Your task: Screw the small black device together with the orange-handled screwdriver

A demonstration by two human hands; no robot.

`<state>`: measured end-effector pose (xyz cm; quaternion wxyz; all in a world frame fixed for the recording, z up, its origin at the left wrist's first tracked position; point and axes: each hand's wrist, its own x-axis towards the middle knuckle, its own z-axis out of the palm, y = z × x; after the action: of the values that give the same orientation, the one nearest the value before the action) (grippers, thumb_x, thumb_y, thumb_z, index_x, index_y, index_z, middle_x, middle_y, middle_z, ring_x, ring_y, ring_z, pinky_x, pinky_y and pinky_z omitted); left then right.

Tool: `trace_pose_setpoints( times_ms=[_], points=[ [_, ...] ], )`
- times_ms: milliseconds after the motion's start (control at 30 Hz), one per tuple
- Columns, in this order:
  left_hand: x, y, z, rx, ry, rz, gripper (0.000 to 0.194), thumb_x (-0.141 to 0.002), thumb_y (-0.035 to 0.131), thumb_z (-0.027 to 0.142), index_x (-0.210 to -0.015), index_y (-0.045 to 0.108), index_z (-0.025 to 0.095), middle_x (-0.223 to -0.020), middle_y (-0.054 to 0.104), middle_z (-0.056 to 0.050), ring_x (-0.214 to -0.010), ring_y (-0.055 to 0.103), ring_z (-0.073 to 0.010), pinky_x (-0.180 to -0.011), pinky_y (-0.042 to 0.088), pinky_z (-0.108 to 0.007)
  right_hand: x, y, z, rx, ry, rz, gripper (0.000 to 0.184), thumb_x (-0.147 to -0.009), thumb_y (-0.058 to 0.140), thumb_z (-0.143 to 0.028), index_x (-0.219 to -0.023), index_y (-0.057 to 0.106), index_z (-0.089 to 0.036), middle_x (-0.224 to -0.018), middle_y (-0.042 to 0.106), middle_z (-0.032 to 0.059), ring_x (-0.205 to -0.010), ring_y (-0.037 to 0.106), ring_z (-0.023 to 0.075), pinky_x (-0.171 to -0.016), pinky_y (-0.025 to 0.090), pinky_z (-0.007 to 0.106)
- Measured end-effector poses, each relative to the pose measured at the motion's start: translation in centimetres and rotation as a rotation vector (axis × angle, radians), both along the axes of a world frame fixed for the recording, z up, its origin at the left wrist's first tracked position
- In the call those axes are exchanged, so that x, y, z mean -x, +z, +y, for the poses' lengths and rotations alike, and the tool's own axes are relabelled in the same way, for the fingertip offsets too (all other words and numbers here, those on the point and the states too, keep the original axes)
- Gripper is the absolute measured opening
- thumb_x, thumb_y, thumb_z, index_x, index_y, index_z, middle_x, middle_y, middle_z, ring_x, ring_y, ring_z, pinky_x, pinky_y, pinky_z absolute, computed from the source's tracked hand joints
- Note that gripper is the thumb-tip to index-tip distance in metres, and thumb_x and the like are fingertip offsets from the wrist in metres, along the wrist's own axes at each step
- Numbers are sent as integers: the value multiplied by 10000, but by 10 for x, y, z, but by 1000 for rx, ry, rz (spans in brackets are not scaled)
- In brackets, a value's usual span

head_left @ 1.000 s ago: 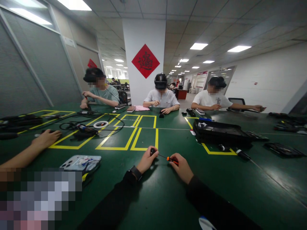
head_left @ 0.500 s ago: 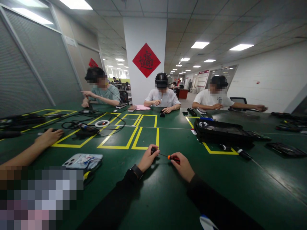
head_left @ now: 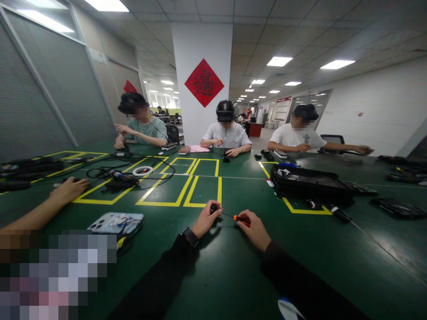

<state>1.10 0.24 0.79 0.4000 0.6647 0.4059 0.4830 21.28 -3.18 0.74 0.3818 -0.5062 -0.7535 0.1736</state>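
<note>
Over the green table (head_left: 230, 262), my right hand (head_left: 256, 231) is closed round the handle of a screwdriver (head_left: 243, 220) with an orange collar and a dark red-and-black grip. Its thin shaft points left toward my left hand (head_left: 206, 220). Between the thumb and fingers of that hand is a small black part (head_left: 213, 208), mostly covered, so its kind cannot be made out. The shaft's tip reaches the part or stops very close to it; I cannot tell if they touch. A dark watch sits on my left wrist.
A long black case (head_left: 307, 182) stands at right, near a black cable plug (head_left: 340, 214). At left are a phone-patterned pouch (head_left: 116, 222), a co-worker's hand (head_left: 68, 191), tangled cables (head_left: 116, 175) and a white ring (head_left: 142, 171). Yellow tape (head_left: 163, 204) marks the table; several people sit around it.
Both hands keep almost the same pose, with the screwdriver still directed at the small black part. Only a very slight shift of the whole view shows.
</note>
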Motion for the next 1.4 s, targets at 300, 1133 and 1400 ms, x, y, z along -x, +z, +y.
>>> trace_pose_setpoints(
  times_ms=[300, 1133, 1400],
  points=[
    [2, -3, 3, -53, -12, 9, 184, -742, 519, 238, -917, 498, 187, -883, 589, -19, -861, 541, -142, -842, 393, -302, 2, 0, 2, -52, 43, -37, 252, -870, 345, -256, -879, 586, -182, -903, 566, 59, -900, 496, 169, -840, 373, 322],
    [5, -5, 4, 17, -77, -38, 238, -686, 477, 102, -909, 488, 182, -931, 562, -18, -824, 543, -125, -795, 407, -274, 1, -1, 0, -68, 59, -58, 148, -784, 471, -146, -903, 548, -189, -879, 565, 42, -836, 517, 166, -770, 403, 298],
    [5, -7, 6, 37, -96, -81, 231, -686, 470, 101, -904, 476, 178, -928, 566, -24, -782, 556, -112, -769, 420, -271, -1, -1, 1, -63, 39, -48, 149, -778, 474, -141, -897, 549, -188, -879, 567, 41, -833, 522, 163, -768, 405, 296]
  ],
)
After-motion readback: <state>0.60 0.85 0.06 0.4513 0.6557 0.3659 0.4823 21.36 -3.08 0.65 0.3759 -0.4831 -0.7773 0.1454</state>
